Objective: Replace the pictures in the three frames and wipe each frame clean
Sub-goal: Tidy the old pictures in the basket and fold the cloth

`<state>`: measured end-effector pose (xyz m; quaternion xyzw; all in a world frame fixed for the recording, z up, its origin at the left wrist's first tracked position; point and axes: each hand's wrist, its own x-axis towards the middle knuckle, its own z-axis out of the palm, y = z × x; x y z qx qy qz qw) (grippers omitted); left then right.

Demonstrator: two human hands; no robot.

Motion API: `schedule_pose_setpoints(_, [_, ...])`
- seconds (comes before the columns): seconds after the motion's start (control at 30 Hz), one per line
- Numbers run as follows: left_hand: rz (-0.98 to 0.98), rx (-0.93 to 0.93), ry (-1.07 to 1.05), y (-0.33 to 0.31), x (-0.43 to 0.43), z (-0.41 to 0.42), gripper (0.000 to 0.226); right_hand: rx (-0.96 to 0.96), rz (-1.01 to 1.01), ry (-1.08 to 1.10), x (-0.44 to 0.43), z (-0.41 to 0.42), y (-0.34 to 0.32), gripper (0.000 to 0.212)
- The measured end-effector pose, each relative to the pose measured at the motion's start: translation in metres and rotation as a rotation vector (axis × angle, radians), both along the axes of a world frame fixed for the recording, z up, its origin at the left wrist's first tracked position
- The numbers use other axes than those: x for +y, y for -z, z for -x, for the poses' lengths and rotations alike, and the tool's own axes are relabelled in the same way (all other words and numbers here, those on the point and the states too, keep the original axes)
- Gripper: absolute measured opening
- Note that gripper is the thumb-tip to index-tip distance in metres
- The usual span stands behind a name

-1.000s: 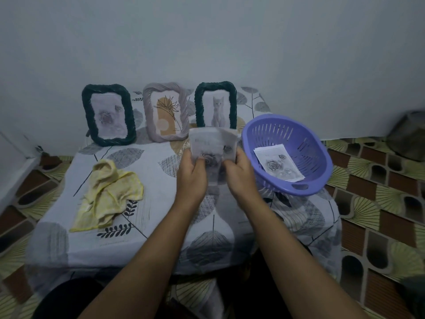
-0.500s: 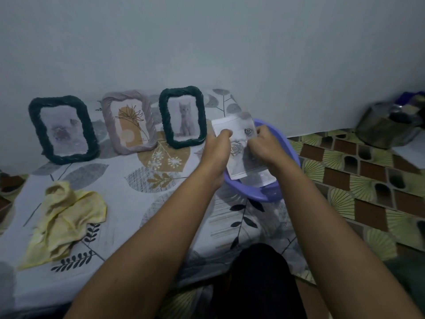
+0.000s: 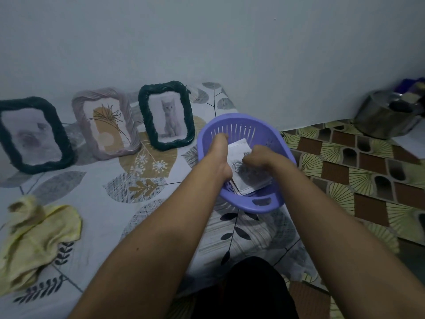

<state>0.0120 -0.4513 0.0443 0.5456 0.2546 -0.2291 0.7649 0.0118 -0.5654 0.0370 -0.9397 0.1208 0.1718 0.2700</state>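
Observation:
Three picture frames lean on the wall at the back of the table: a dark green frame [image 3: 46, 165] with a blurred picture, a pale mauve frame [image 3: 105, 125] with a plant drawing, and a dark green frame [image 3: 166, 116] with a cat picture. Right of them sits a purple slotted basket [image 3: 253, 204]. Both my hands are down inside it. My left hand [image 3: 218, 155] holds the left edge of a rose picture [image 3: 238, 153]. My right hand [image 3: 259, 157] is curled on its right side. More paper prints [image 3: 247, 188] lie underneath. A crumpled yellow cloth [image 3: 36, 236] lies front left.
The table wears a leaf-print cover [image 3: 142, 187], and its right edge runs just beyond the basket. Patterned floor tiles [image 3: 358, 171] spread to the right, with a metal pot [image 3: 386, 116] by the wall. A dark-clothed knee [image 3: 248, 291] shows at the bottom.
My hands carried the rose picture from in front of the frames to the right and lowered it into the basket. My view swung right, so the frames and cloth shifted left.

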Motion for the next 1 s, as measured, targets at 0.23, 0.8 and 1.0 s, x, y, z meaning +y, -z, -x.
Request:
schedule_pose_setpoints(0.23, [-0.044,0.009,-0.023,0.008,-0.001,-0.007,0.031,-0.040,0.001,0.001,0.001,0.005,-0.003,0.036])
schedule_pose_setpoints(0.8, [-0.085,0.029,0.041,0.012,-0.003,-0.010,0.026,-0.039,-0.044,-0.021,0.001,0.019,-0.010,0.026])
schedule_pose_setpoints(1.0, [-0.374,-0.229,0.166,0.009,-0.003,-0.030,0.011,-0.069,0.221,-0.248,-0.006,0.014,-0.012,0.043])
